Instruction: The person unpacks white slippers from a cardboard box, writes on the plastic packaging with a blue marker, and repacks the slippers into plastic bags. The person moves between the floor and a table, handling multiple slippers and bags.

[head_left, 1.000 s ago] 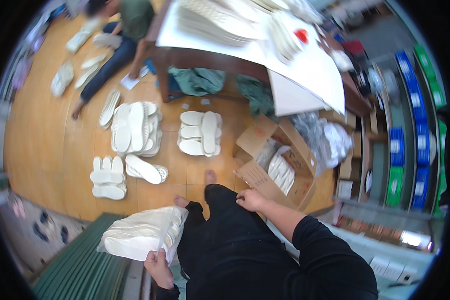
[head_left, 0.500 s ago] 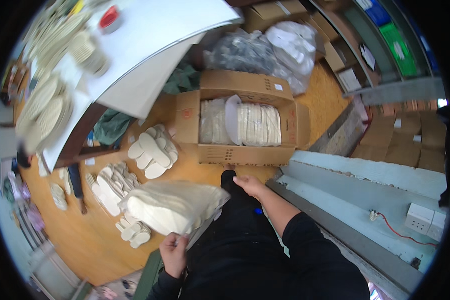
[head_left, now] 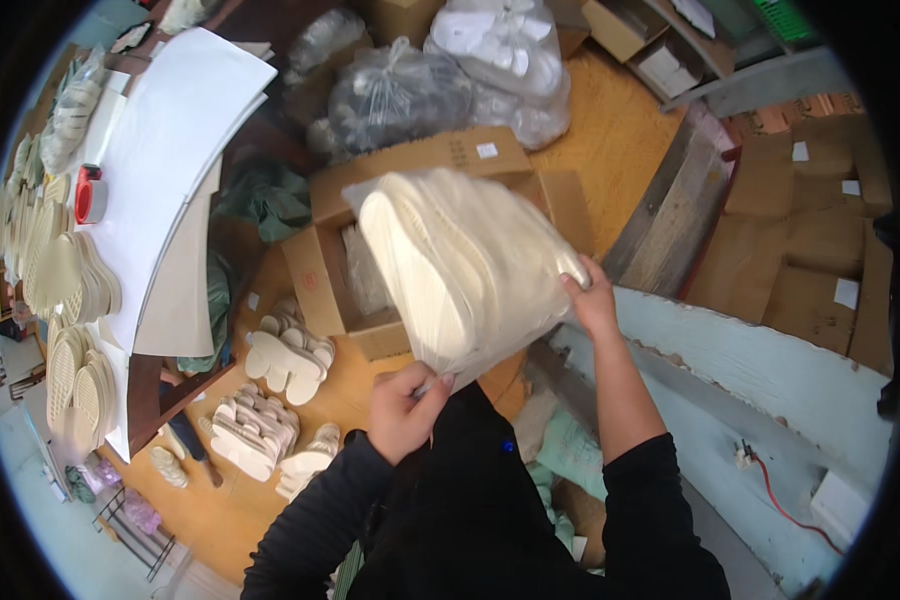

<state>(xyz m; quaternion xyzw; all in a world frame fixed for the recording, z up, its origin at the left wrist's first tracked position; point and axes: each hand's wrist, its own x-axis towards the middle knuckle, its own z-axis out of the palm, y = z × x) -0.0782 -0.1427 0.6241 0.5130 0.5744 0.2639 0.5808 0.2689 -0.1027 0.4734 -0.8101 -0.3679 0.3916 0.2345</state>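
Bag (head_left: pixel 530 245) — clear, thin and packed with pale soles (head_left: pixel 405 285) — is held up in the head view, in front of the body, with the open box (head_left: pixel 315 285) beyond and partly hidden by it. Whether the box is touched by the bag cannot be told.

The near edge is pinched by the left hand (head_left: pixel 402 415), thumb pressed against curled fingers, with film caught between them. The far right corner is gripped by the right hand (head_left: pixel 595 300), fingers closed with no visible gap. By this two-ended hold, it seems, the weight is shared and the slack film is kept from sagging, so that the soles are kept side by side on edge, tilted to the left.

The soles are long, rounded at the ends and matte, perhaps of rubber or foam; their outlines are softened by the wrinkled film. The box is made of stiff brown card, its flaps folded outward, probably so that its mouth is left free. Loose soles are piled crosswise on the smooth, wood-toned floor (head_left: pixel 610 100), perhaps for easy counting. On the table (head_left: pixel 190 130), more soles with patterned faces are stacked near red tape (head_left: pixel 88 190). Crinkled plastic sacks (head_left: pixel 400 100) are set behind the box.
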